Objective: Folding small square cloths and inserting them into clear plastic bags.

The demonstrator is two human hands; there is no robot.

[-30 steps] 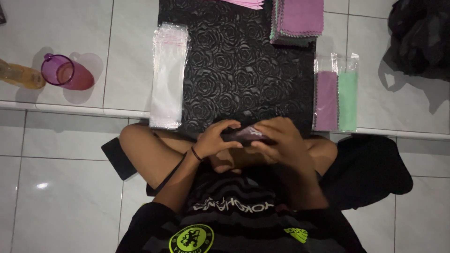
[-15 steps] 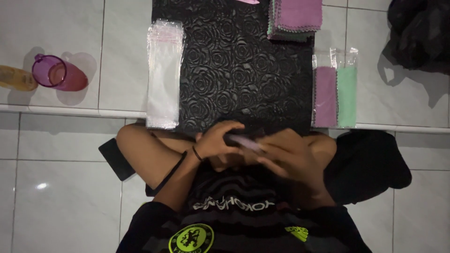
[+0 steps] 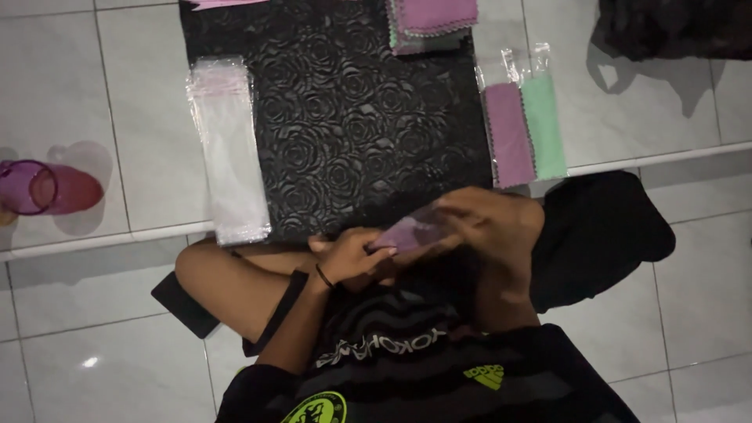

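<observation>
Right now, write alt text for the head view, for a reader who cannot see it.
Both hands, left hand and right hand, hold a small purple cloth over the person's lap. Ahead on the tiled floor lies a black embossed mat, with clear plastic sleeves to its left, bagged purple and green cloths to its right, and a purple cup far left.

Probably a home floor used for packing: white glossy floor tiles [image 3: 689, 282], a black rose-embossed mat [image 3: 345, 133] at twelve o'clock, a purple plastic cup [image 3: 35, 188] at nine.

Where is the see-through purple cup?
In the head view, the see-through purple plastic cup lies on its side on the white tiled floor at the far left, left of the stack of clear plastic bags.
</observation>
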